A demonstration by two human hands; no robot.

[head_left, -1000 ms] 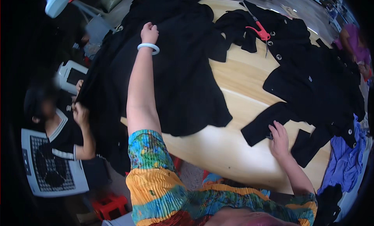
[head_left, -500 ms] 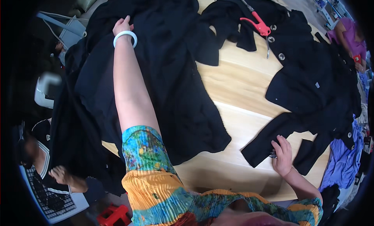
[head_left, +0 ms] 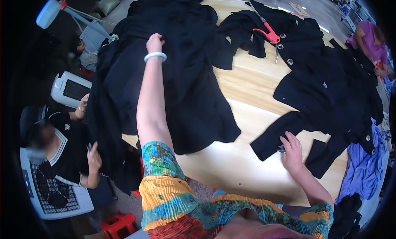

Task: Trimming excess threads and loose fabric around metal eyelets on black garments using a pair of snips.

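Note:
A large black garment [head_left: 194,94] is spread over the left part of the wooden table [head_left: 247,115]. On its upper part rests my left hand [head_left: 155,44], closed, with fingers curled on the cloth and a pale bangle [head_left: 155,56] at the wrist. My right hand [head_left: 293,152] is curled round a small metal tool [head_left: 281,149], of which only the tips show; its kind is hidden. Beside that hand lies a sleeve of a second black garment [head_left: 330,90], which has large round buttons. A red air blow gun [head_left: 272,36] with a thin nozzle lies across this garment's upper edge.
At the left a co-worker [head_left: 62,144] has both hands near the garment's hanging edge. A red stool [head_left: 117,226] stands below. Lavender cloth [head_left: 363,169] hangs at the table's right, and a person in purple [head_left: 371,43] is farther back. A lamp [head_left: 48,13] is at the upper left.
My left hand has moved right and toward me on the cloth. The view has shifted slightly. At the left, the co-worker has raised both hands and shows more fully.

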